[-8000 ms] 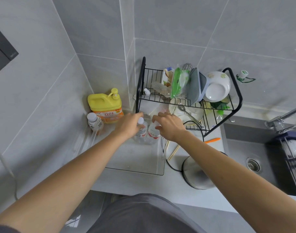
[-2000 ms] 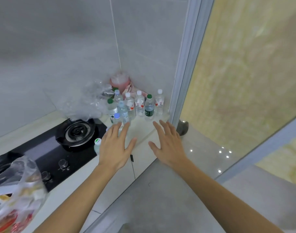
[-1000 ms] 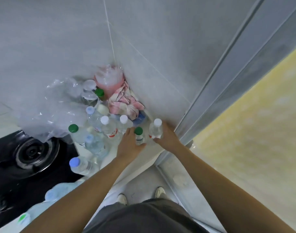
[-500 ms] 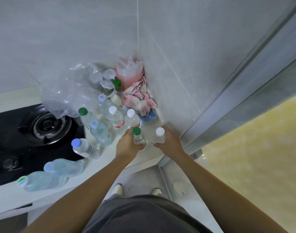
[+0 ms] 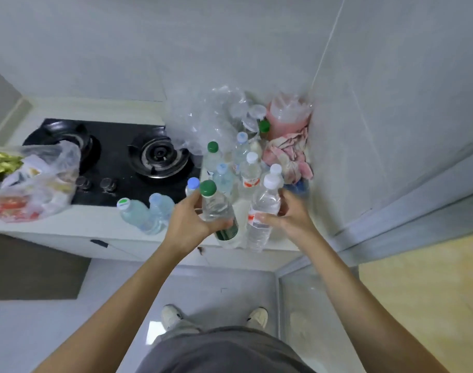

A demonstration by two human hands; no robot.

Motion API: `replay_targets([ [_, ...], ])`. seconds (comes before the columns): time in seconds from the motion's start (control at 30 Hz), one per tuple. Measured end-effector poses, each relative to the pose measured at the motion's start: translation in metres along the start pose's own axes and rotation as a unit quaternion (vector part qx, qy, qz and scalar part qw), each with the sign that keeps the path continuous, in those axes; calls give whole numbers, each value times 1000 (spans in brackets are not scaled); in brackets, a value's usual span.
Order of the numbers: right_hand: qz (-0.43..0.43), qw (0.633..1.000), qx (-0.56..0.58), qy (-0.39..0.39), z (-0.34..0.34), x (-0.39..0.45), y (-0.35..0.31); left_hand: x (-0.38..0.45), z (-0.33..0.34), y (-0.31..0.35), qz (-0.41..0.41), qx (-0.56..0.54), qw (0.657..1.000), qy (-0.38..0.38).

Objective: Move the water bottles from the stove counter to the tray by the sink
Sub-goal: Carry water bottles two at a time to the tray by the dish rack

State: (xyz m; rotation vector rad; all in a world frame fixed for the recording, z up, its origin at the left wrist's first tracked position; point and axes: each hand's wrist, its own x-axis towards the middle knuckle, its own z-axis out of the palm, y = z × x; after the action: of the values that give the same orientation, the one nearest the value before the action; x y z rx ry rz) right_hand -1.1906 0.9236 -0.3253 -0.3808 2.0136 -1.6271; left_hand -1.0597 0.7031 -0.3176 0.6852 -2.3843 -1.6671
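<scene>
My left hand (image 5: 188,224) grips a green-capped bottle (image 5: 217,211) with a dark green label, lifted off the counter. My right hand (image 5: 289,216) grips a white-capped bottle (image 5: 262,211) with a red-and-white label, also raised. Behind them several more water bottles (image 5: 238,162) stand in the corner of the white stove counter (image 5: 68,227). Two pale bottles (image 5: 146,211) lie on their sides at the counter's front edge. The tray and the sink are out of view.
A black gas hob (image 5: 122,157) fills the counter's left part. A plastic bag of food (image 5: 33,181) lies at the far left. Crumpled clear plastic (image 5: 211,117), a pink container (image 5: 287,114) and a pink cloth (image 5: 289,154) crowd the corner. A door frame (image 5: 418,211) stands right.
Both hands have lifted their bottles up and back from the counter corner. The view has swung left, so the hob and the food bag now show.
</scene>
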Motion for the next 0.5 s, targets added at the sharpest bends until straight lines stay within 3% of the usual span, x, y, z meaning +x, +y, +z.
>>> replay_targets([
  [0.27,-79,986,109,-103,122,-18,-109,-66,-140,18,49,-189,976,94],
  [0.5,-51,962,195,-184,301,-55,-168,-157,-285,-38,60,-313,922,222],
])
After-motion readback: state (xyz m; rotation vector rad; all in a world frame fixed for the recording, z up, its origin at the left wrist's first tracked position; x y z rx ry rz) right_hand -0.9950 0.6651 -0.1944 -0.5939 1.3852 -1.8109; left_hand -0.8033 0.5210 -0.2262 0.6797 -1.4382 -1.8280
